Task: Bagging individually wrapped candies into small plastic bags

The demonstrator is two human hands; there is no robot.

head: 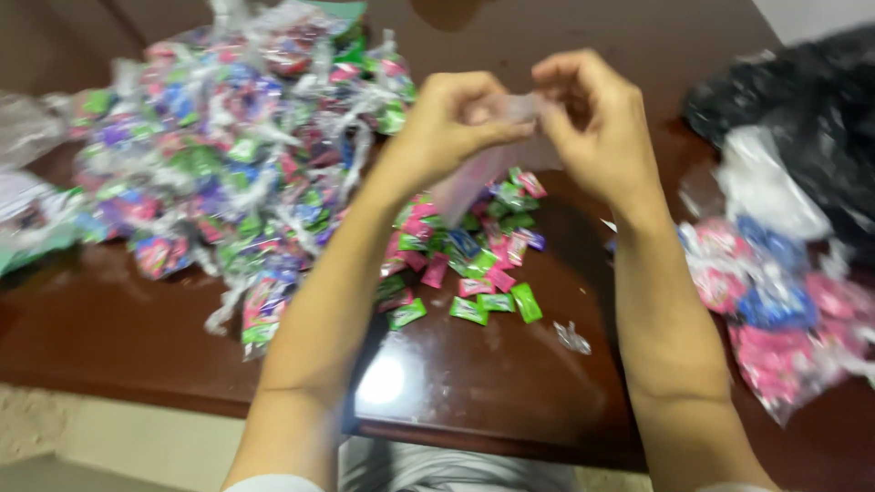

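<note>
Both hands are raised above the dark wooden table (474,383), meeting at the mouth of a small clear plastic bag (488,164). The left hand (447,123) has its fingers closed, pinching one side of the bag's top edge; the right hand (592,118) pinches the opposite side, fingers curled shut on the film. The bag hangs down between them, blurred, likely held this way so the opening stays up and spread. Contents not readable.

Directly under the hands lies a loose pile of small wrapped candies (469,264), green, pink and blue, within easy reach. To the left sits a big heap of filled, tied clear bags (237,155) of the same candies, set well apart from the loose pile. At right, a few more filled candy bags (775,310), near a black plastic bag (802,100). A scrap of clear wrapper (572,337) lies alone on the table.
</note>
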